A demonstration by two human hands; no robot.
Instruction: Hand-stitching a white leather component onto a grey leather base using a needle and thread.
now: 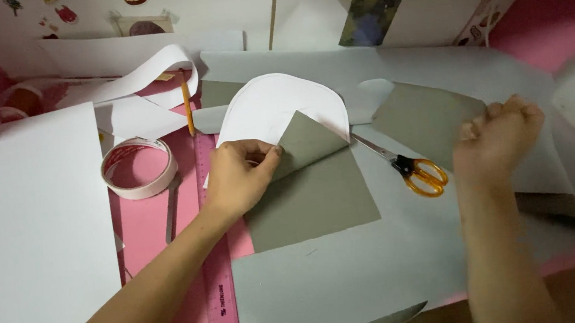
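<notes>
On the pink surface (148, 229), near its middle, the left hand (237, 176) rests on a grey card (318, 193), its fingers (266, 158) pinching the folded-up edge of a white rounded cutout (276, 107) that lies over the card's far end. A grey triangular flap (310, 142) of the cutout is turned back just right of the fingers, touching them. The right hand (500, 136) hovers to the right, curled into a loose fist above a large pale grey sheet (353, 280); whether it grips anything cannot be told, since motion blurs it. Between the two hands lie scissors (406, 165) with orange handles, blades pointing far-left toward the cutout, resting on the sheet. A second grey card piece (422, 118) lies just beyond the scissors, partly behind the right hand.

Left of the left hand, a pink ruler (216, 258) runs near-to-far under the wrist, with a metal strip (172, 216) beside it. A roll of tape (139, 167) sits just left of that, flat on the surface. A pencil (187, 104) lies far of the ruler, pointing away. A large white sheet (37, 232) covers the left side, and a curled white paper strip (148, 70) lies at the far left.
</notes>
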